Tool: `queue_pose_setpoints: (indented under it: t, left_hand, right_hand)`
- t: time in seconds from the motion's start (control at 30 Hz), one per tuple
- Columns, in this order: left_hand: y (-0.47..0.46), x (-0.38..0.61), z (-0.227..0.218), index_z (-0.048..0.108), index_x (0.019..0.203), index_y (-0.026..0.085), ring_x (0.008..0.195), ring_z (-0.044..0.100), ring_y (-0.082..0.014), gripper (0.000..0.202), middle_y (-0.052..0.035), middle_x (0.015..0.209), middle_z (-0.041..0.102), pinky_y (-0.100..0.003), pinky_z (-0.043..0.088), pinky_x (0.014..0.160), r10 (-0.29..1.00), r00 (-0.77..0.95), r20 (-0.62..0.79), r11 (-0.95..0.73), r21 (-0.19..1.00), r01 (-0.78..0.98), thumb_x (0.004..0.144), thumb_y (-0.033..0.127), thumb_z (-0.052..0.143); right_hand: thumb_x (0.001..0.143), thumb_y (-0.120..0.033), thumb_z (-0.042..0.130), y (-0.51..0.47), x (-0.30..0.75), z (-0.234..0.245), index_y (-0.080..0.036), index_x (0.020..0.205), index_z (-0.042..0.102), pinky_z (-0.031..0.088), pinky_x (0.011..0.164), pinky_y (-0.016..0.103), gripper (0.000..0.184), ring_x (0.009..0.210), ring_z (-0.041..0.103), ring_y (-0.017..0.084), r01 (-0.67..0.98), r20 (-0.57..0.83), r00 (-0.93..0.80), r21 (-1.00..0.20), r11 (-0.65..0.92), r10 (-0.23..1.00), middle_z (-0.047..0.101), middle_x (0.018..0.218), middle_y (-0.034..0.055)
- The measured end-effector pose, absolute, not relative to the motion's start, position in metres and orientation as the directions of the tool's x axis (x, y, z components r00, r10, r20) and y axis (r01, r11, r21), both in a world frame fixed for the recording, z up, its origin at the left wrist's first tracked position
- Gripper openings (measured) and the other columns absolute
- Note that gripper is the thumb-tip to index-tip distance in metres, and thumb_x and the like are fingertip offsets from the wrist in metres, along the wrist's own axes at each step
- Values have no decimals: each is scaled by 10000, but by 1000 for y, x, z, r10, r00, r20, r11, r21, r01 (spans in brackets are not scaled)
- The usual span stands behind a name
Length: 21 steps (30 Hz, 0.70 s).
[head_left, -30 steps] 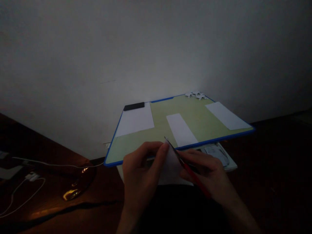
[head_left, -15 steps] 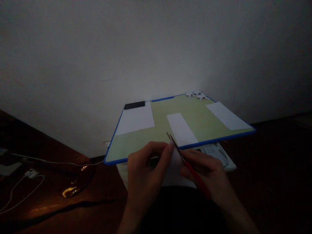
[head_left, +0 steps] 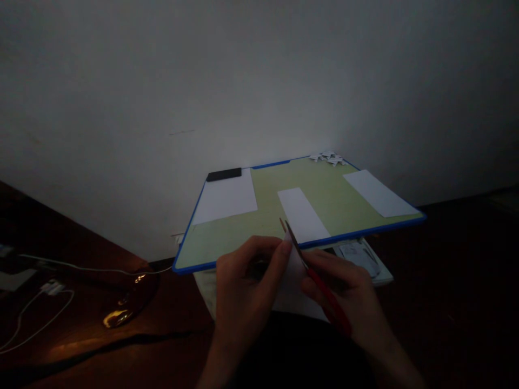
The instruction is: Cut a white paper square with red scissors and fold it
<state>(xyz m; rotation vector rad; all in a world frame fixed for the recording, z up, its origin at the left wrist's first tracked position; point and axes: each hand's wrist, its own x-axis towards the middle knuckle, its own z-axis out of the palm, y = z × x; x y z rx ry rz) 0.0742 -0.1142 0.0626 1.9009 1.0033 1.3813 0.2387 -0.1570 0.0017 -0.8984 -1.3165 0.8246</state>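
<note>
Between its thumb and fingers my left hand point(head_left: 247, 281) pinches a white piece of paper point(head_left: 290, 273), whose lower part hangs between my hands. My right hand point(head_left: 348, 292) is closed round the red handles of a pair of scissors point(head_left: 327, 296). The blades point up and away, slightly apart, with the paper's tip at them by my left fingertips. Just beyond the blades, a white paper strip point(head_left: 303, 216) lies on the green board point(head_left: 267, 189) with a blue rim. Dim light hides how far any cut goes.
At the board's far left, a black flat object point(head_left: 224, 174) rests on a white sheet point(head_left: 227, 200). Several cut paper pieces point(head_left: 327, 158) are heaped at the far right corner, near another white sheet point(head_left: 379, 193). A pale wall stands behind; white cables point(head_left: 93, 270) run at left.
Both hands, with the paper and scissors, have shifted very slightly to the right. The grips are the same, and the things on the board have not moved.
</note>
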Motion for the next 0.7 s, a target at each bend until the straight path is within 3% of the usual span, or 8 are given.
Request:
queue_pose_setpoints:
  t: [0.27, 0.43, 0.7]
  left_hand:
    - [-113, 73, 61, 774, 862, 251, 640, 737, -71, 103, 74, 748, 797, -153, 552, 605, 826, 174, 536, -564, 789, 244, 932, 177, 758]
    - [-113, 73, 60, 773, 858, 247, 620, 726, -78, 104, 64, 736, 794, -173, 547, 586, 820, 178, 543, -572, 780, 253, 936, 182, 754]
    - [-114, 74, 62, 779, 855, 247, 634, 732, -102, 103, 47, 743, 794, -204, 557, 595, 840, 176, 514, -543, 806, 237, 939, 193, 753]
  right_hand:
    - [907, -200, 808, -159, 236, 1, -450, 1271, 773, 681, 751, 274, 443, 906, 807, 182, 46, 429, 113, -904, 426, 896, 842, 1102, 3]
    - [887, -150, 818, -159, 235, 2, -515, 1266, 754, 669, 766, 215, 531, 915, 805, 142, 49, 475, 122, -880, 473, 871, 841, 1088, -45]
    - [882, -198, 838, -159, 233, 8, -475, 1220, 794, 669, 804, 225, 439, 934, 806, 152, 59, 445, 137, -896, 441, 885, 841, 1087, -33]
